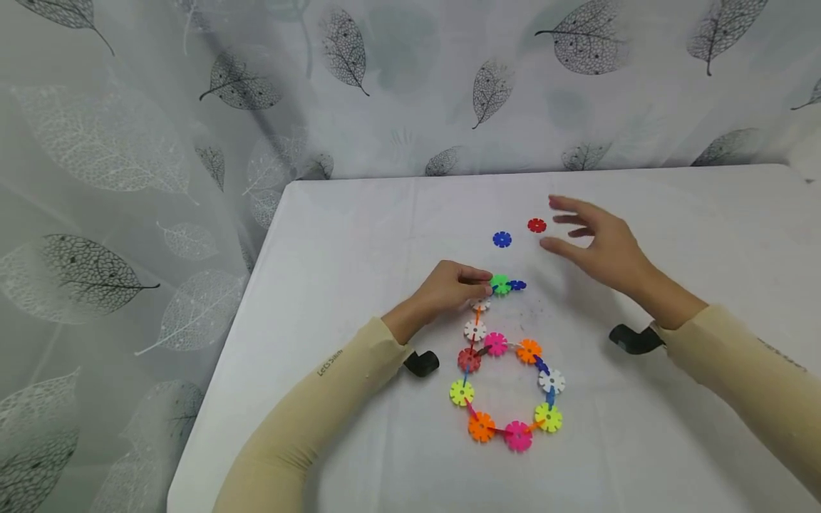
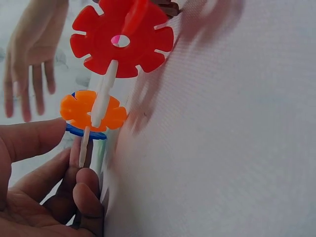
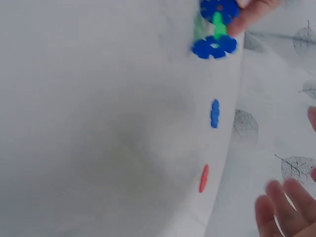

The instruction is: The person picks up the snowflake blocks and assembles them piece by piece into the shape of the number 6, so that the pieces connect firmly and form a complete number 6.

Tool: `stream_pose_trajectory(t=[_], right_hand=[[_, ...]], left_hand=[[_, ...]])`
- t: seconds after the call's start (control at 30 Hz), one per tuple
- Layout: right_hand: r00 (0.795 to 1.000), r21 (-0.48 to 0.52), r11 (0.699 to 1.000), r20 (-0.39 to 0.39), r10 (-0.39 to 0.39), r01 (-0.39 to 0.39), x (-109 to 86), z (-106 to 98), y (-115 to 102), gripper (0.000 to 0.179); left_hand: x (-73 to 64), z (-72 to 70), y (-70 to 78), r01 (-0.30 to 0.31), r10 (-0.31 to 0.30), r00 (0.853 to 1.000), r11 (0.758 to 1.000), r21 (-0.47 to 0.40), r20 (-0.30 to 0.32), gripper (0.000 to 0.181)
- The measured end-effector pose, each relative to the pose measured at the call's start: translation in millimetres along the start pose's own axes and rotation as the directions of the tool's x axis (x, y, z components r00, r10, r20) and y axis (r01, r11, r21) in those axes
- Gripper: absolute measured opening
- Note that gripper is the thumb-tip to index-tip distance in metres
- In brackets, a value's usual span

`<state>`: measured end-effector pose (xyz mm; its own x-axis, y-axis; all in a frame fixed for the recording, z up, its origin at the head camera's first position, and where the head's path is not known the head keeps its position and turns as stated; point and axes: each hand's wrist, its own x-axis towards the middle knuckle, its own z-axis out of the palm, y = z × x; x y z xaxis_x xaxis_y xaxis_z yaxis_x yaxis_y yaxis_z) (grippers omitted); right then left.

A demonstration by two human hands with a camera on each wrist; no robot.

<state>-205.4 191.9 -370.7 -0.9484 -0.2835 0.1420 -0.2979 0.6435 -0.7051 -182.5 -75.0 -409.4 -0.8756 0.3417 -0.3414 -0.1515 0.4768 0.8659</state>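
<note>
My left hand [image 1: 449,288] pinches the upper end of a chain of notched plastic interlocking discs, beside a green disc [image 1: 501,285]. A dark blue disc [image 1: 517,285] slots into the green one's far side. In the left wrist view, an orange disc [image 2: 74,109] and a red disc [image 2: 94,54] of the chain stand near the thumb. My right hand [image 1: 606,246] hovers above the table with fingers spread and nothing in them. Nearest to it lies a loose red disc [image 1: 536,225], with a loose blue disc [image 1: 502,239] to its left.
Below the left hand, the chain joins a closed ring of coloured discs, including a pink disc [image 1: 518,436], flat on the white table [image 1: 359,242]. A leaf-print curtain [image 1: 398,92] hangs behind the table's back edge. Black wrist mounts [image 1: 635,340] extend from the sleeves.
</note>
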Motion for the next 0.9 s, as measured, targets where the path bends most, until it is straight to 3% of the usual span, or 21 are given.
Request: stream_pose_trajectory(t=[0.2, 0.4, 0.63, 0.77, 0.9], right_hand=[[0.983, 0.059, 0.998, -0.185, -0.011, 0.022, 20.3, -10, -6, 0.085], [0.975, 0.140, 0.989, -0.210, 0.073, -0.044, 35.5, -8, -2, 0.086], [0.948, 0.120, 0.947, -0.074, 0.309, -0.299, 52.9, -1, 19, 0.081], [0.928, 0.076, 0.925, 0.046, 0.369, -0.371, 59.6, 1, 36, 0.076], [0.893, 0.007, 0.905, 0.162, 0.419, -0.426, 64.8, 2, 50, 0.069]], left_hand=[[0.4, -0.3, -2.4, 0.006, -0.006, 1.000, 1.000, -0.005, -0.004, 0.032], [1.1, -0.1, -3.5, -0.011, 0.011, 1.000, 1.000, -0.012, 0.007, 0.033], [0.6, -0.2, -4.2, -0.021, 0.021, 1.000, 1.000, -0.007, 0.002, 0.032], [1.0, -0.8, -5.2, -0.016, 0.016, 1.000, 1.000, -0.011, 0.000, 0.032], [1.3, -0.6, -5.8, -0.012, 0.012, 1.000, 1.000, -0.023, 0.001, 0.031]])
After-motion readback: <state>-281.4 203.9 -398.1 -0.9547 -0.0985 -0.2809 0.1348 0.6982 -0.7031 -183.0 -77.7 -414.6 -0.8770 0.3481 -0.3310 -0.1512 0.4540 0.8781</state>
